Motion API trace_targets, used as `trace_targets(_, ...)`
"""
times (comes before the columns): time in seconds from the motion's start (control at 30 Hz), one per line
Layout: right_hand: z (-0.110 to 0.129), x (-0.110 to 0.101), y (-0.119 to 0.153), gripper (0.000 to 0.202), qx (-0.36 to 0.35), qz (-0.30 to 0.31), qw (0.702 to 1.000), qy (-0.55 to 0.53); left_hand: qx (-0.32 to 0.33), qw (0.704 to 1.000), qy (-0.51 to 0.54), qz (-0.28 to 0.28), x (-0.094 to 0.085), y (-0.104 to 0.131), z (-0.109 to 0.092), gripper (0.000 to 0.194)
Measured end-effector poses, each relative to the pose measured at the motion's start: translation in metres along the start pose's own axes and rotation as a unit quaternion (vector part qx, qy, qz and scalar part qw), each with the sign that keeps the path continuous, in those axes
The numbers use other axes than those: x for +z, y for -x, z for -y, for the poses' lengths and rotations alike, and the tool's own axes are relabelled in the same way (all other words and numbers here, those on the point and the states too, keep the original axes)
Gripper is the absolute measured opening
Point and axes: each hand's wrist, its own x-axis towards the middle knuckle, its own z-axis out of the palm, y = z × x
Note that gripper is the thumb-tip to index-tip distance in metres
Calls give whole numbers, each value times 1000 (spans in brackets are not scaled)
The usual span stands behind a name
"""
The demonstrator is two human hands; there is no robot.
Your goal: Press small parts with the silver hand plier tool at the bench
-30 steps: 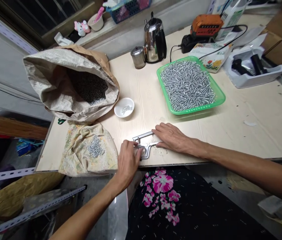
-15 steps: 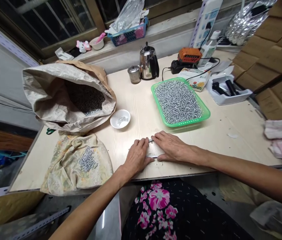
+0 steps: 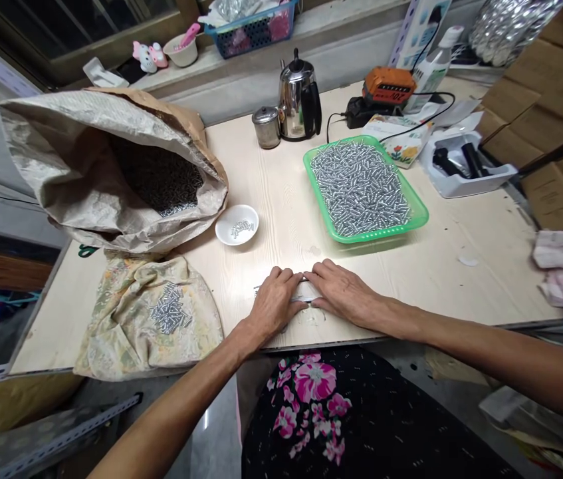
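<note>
Side by side at the table's front, my left hand [image 3: 277, 297] and my right hand [image 3: 343, 296] lie low on the surface. Between them show two thin, straight metal strips [image 3: 302, 300], one at the fingertips and one at the thumbs. Both hands are curled over the strips, fingers on the far side and thumbs on the near side. What lies beneath the palms is hidden. A few small metal pieces [image 3: 257, 290] peek out left of my left hand. A white bowl [image 3: 222, 237] with several small silvery pieces stands beyond it.
A green tray [image 3: 419, 216] full of small silvery spring-like pieces stands behind my right hand. At left are a large open paper sack [image 3: 52, 153] and a patterned cloth [image 3: 112, 332] bearing a pile of pieces [image 3: 170, 309]. A kettle [image 3: 298, 100] and metal canister [image 3: 266, 128] stand behind.
The far and near strips have come closer together, and fingers and thumbs have drawn in with them. The camera view has shifted slightly.
</note>
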Motion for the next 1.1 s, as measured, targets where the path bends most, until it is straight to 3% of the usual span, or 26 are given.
trace_targets(0.27, -1, 4, -1, 43, -6, -24, 1000, -1, 16, 999, -34, 12, -3, -2, -3, 52)
trace_targets(0.47, -2, 2, 3, 41, -2, -6, 1000, -14, 23, 998, -56, 28, -7, -4, -4, 46)
trace_targets(0.7, -4, 5, 13, 55, 12, -47, 999, -24, 11, 997, -56, 46, -9, -5, -7, 47)
trace_targets(1.1, -14, 8, 11, 68, 7, -29, 999, -32, 10, 997, -73, 37, -8, -5, -7, 60)
